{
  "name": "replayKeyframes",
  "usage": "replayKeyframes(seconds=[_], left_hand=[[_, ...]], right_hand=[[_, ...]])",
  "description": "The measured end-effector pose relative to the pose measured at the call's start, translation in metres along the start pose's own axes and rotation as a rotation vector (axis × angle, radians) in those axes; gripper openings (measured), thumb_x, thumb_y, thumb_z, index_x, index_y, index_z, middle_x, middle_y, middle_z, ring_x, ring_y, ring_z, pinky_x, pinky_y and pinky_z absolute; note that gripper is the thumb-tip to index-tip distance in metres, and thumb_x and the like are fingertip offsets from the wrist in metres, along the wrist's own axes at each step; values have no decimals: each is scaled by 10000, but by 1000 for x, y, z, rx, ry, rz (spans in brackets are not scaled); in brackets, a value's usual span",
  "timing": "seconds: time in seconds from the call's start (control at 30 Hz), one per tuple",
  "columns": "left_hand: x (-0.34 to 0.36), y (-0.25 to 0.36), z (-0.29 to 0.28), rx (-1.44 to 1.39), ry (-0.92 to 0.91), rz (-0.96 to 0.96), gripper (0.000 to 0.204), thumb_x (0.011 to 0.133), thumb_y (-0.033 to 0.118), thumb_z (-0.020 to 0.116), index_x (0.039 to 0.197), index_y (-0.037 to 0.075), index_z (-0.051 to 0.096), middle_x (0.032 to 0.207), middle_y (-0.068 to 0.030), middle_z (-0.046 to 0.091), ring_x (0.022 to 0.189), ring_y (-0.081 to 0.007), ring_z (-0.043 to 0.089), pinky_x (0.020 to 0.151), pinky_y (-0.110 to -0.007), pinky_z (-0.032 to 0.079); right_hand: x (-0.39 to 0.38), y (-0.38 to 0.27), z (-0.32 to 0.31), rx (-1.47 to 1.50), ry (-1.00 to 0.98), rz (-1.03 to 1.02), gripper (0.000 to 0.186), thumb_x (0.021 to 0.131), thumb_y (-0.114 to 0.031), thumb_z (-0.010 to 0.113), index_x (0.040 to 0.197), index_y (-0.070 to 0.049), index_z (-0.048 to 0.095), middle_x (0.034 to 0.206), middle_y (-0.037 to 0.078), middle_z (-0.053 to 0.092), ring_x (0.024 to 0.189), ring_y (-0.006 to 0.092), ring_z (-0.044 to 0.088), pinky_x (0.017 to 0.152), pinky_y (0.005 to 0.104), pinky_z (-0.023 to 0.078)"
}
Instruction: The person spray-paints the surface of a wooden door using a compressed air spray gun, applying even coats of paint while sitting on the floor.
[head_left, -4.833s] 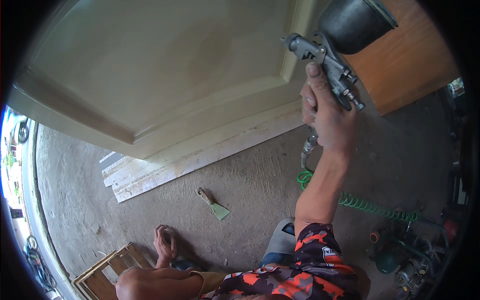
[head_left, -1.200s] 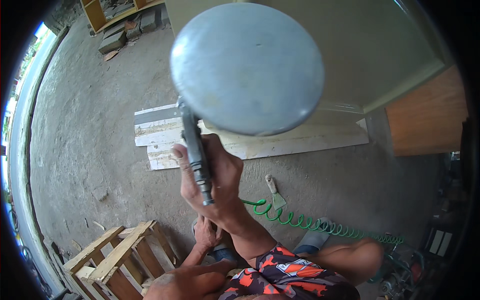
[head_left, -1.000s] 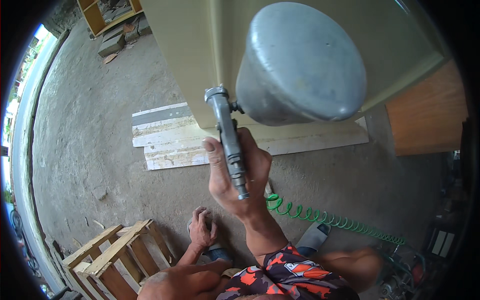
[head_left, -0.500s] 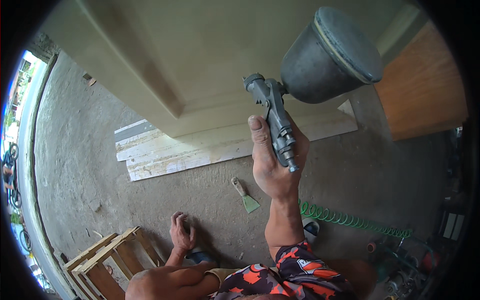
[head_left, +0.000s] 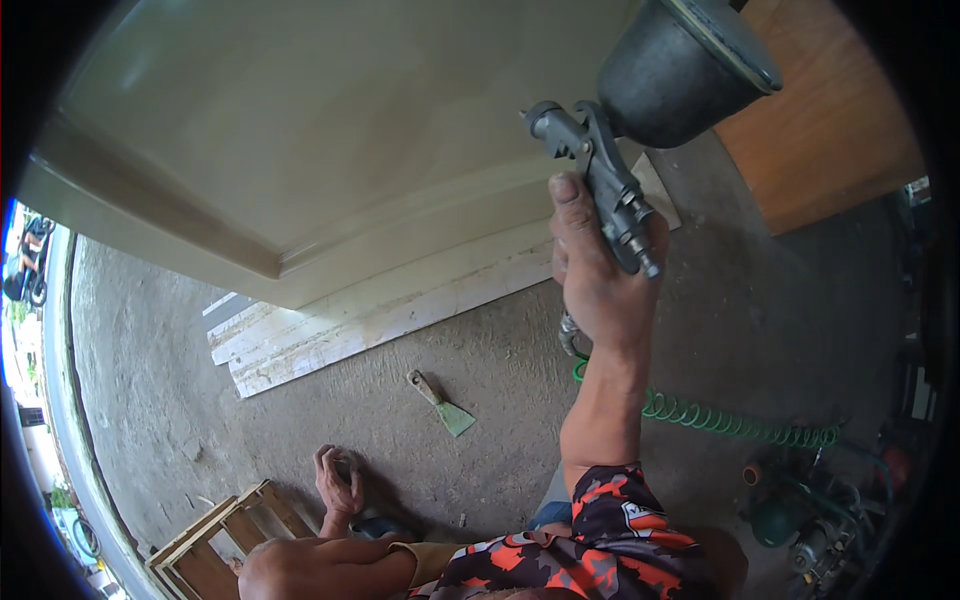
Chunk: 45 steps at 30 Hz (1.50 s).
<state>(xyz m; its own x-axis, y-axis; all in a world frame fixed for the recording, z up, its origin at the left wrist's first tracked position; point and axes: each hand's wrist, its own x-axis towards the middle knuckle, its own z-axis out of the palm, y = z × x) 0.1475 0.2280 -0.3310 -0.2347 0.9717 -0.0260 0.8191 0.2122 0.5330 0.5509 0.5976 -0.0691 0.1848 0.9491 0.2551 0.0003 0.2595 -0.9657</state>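
Observation:
My right hand (head_left: 605, 280) grips a metal spray gun (head_left: 590, 160) with a dark metal cup (head_left: 670, 85) on its upper right. The gun is raised in front of a glossy greyish-cream panel (head_left: 340, 140) with a moulded edge. The panel's lower edge is over white, stained boards (head_left: 380, 320) on the concrete floor. A coiled green hose (head_left: 700, 412) runs rightward from a fitting below my right hand. My left hand (head_left: 338, 485) is low at the lower left, beside my bent leg and near my foot, its fingers curved and apart, with nothing visible in them.
A putty scraper (head_left: 440, 405) lies on the floor. A wooden crate (head_left: 215, 540) stands at lower left, a compressor (head_left: 800, 520) at lower right, an orange-brown wooden board (head_left: 820, 160) at upper right. A motorbike (head_left: 30, 265) with a person on it shows outside beyond the left edge.
Over the last second my right hand and the gun have moved up and rightward in the picture, with the cup now seen side-on. The view has shifted, so the panel fills more of it.

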Motion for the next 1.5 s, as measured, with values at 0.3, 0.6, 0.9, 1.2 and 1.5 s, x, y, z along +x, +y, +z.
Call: replayKeyframes(seconds=[0.3, 0.6, 0.9, 1.2, 1.5], left_hand=[[-1, -3, 4, 52, -13, 26, 513, 869, 124, 698, 1358, 47, 566, 1417, -289, 573, 1215, -544, 635, 1013, -565, 572], [-5, -6, 10, 74, -23, 8, 525, 871, 138, 690, 1369, 41, 556, 1397, -281, 566, 1230, -527, 619, 1039, -549, 552], [8, 41, 1, 126, -56, -47, 506, 883, 149, 677, 1362, 33, 563, 1384, -286, 555, 1232, -537, 605, 1055, -569, 535], [3, 32, 0, 170, -57, -59, 553, 872, 158, 694, 1388, 20, 550, 1396, -298, 544, 1257, -548, 588, 1072, -591, 519], [-2, 23, 1, 134, -46, -69, 560, 867, 133, 713, 1388, 24, 538, 1405, -292, 545, 1263, -544, 588, 1075, -585, 520]], right_hand=[[38, -4, -84, 5, 100, 95, 309, 1082, -334, 835, 974, -64, 730, 659, -75, 530, 531, 27, 456, 471, 247, 333], [77, 10, -181, -50, 103, 137, 382, 1076, -409, 831, 898, -91, 717, 649, -64, 547, 528, 35, 481, 471, 244, 372], [121, 32, -237, 46, 64, 134, 415, 1093, -449, 799, 863, -139, 648, 659, -79, 514, 512, 30, 436, 455, 251, 329], [131, 37, -244, -92, 248, 202, 405, 1087, -467, 803, 943, -127, 637, 671, -67, 509, 490, 37, 420, 454, 252, 299], [83, 32, -187, -110, 207, 121, 382, 1081, -443, 817, 976, -107, 670, 676, -77, 491, 522, 30, 434, 458, 251, 325]])
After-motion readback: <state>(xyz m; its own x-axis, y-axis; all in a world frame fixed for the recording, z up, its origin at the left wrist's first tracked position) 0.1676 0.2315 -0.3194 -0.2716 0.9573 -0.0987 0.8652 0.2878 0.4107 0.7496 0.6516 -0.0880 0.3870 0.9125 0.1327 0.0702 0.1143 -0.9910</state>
